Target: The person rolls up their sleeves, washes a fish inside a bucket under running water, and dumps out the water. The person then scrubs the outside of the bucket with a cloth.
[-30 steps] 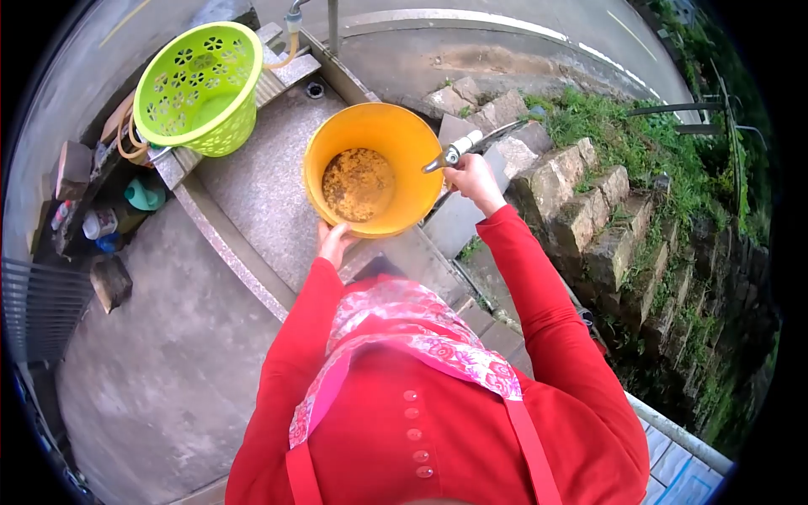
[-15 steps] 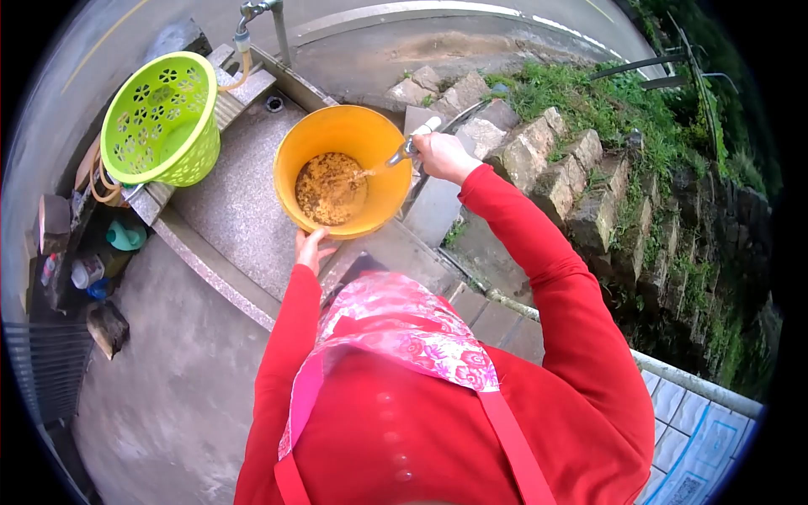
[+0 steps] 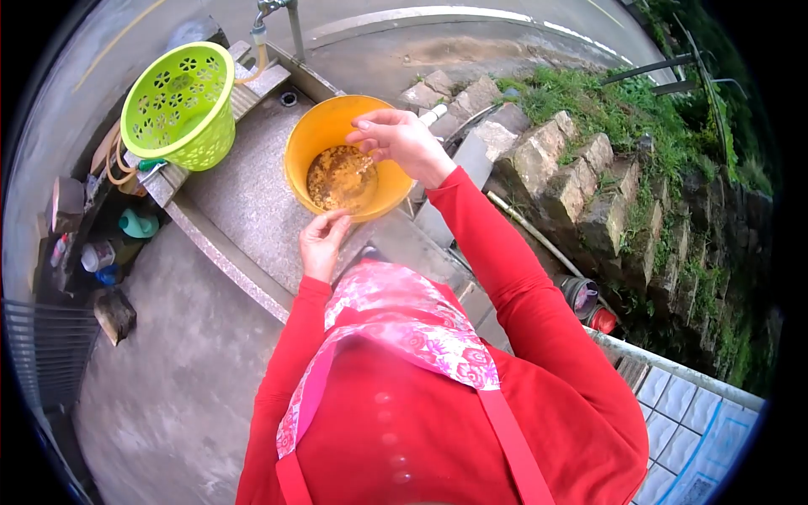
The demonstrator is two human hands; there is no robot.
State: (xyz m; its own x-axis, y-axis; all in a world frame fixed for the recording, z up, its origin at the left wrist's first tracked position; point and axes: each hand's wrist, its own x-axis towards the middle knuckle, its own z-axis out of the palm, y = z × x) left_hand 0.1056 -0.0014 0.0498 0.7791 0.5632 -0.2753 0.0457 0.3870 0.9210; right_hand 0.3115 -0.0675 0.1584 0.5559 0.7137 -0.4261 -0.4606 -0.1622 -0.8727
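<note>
A yellow bucket stands in the speckled stone basin, with brownish water and pale floating bits at its bottom. My left hand is at the near rim, fingers closed on the edge. Above the bucket's right side is my right hand, fingers loosely curled and apart, with nothing visible in them. It hides most of the tap; only the white pipe end shows behind it. A thin stream of water appears to fall below the hand.
At the left a green perforated basket rests on the basin's ledge, beside a hose and a second tap. Stone blocks and grass lie to the right. A teal watering can sits low at the left.
My right hand has left the tap and moved left over the bucket, its fingers loosening. My left hand has shifted slightly up and right along the near rim.
</note>
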